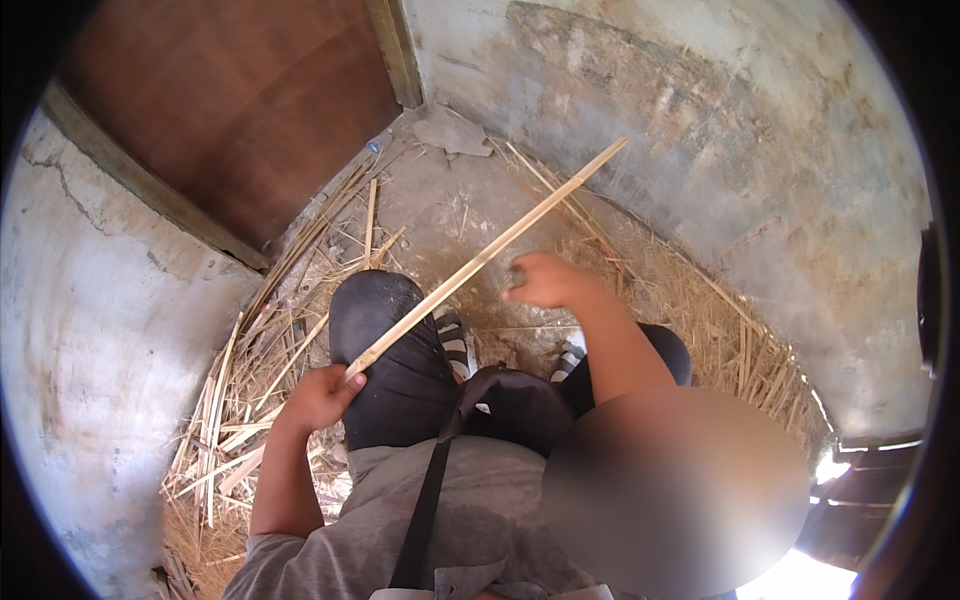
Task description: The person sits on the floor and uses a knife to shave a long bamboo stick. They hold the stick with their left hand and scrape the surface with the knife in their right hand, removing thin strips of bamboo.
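A long pale split bamboo strip [490, 252] slants up and to the right across the view, over my left knee and the floor beyond. Its near end is gripped between the thumb and fingers of my left hand [322, 398], beside that knee. My right hand [543, 280] is held to the right of the strip, apart from it. The fingers of that hand are curled in with the thumb close by. Something small and dark shows between them, too unclear to name.
Loose split strips [225, 400] lie in a heap on the left. Dry straw-like shavings [720, 335] cover the floor along the right wall [760, 170]. At the back left is a brown door panel [240, 110] in a wooden frame. A flat stone [452, 132] lies in the far corner.
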Motion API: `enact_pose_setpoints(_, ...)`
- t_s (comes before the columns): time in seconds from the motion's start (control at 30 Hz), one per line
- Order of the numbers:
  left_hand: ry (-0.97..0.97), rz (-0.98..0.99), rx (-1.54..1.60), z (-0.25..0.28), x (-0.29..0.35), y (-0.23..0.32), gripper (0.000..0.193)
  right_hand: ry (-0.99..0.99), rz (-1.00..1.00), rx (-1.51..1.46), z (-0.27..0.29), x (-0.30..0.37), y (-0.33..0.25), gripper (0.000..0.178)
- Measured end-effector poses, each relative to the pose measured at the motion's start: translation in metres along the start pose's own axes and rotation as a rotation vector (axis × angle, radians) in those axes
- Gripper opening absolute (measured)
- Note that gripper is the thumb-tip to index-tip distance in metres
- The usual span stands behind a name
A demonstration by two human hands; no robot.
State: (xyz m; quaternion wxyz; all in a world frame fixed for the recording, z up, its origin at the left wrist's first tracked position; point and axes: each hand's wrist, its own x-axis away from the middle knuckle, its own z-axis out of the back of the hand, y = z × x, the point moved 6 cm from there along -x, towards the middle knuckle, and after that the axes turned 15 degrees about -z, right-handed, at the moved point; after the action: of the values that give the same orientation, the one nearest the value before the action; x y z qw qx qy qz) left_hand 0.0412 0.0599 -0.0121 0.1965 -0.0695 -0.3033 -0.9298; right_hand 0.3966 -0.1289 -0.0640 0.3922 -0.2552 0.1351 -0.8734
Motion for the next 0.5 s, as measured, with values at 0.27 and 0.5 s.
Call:
enact_pose_setpoints(0.27, 0.013, 0.046, 0.099, -0.002, 0.002, -0.003, 0.052, -0.107, -0.112, -0.123, 0.013, 0.001, -0.003, 0.073)
enact_pose_setpoints(0.5, 0.051, 0.055, 0.106, -0.002, 0.004, 0.003, 0.051, 0.072, -0.192, -0.163, 0.037, 0.008, 0.016, 0.071)
